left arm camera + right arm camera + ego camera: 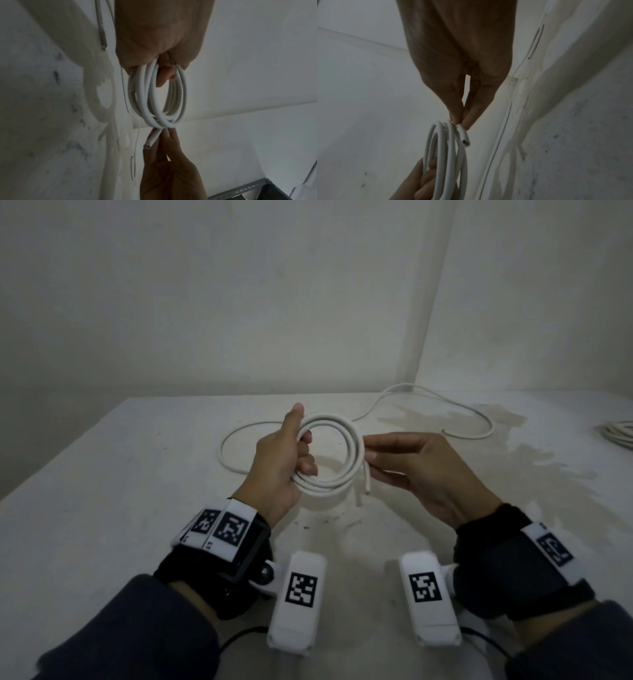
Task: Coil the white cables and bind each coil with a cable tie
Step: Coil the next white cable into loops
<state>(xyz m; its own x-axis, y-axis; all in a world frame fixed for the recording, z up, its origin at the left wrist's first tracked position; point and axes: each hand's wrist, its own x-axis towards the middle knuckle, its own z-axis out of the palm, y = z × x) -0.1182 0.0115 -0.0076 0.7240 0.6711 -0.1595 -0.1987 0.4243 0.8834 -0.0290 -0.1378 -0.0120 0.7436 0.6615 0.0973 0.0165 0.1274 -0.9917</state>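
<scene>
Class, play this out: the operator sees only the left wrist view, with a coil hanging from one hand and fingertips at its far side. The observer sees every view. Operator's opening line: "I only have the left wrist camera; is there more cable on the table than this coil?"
Observer: Yes. In the head view a loose white cable snakes across the table behind the coil.
Operator: Any coils already made?
Observer: One bundle lies at the table's far right edge; whether it is tied, I cannot tell.
Operator: What is the right hand doing?
Observer: The right hand pinches the cut end between thumb and fingertip; the left hand grips the coil's other side.
</scene>
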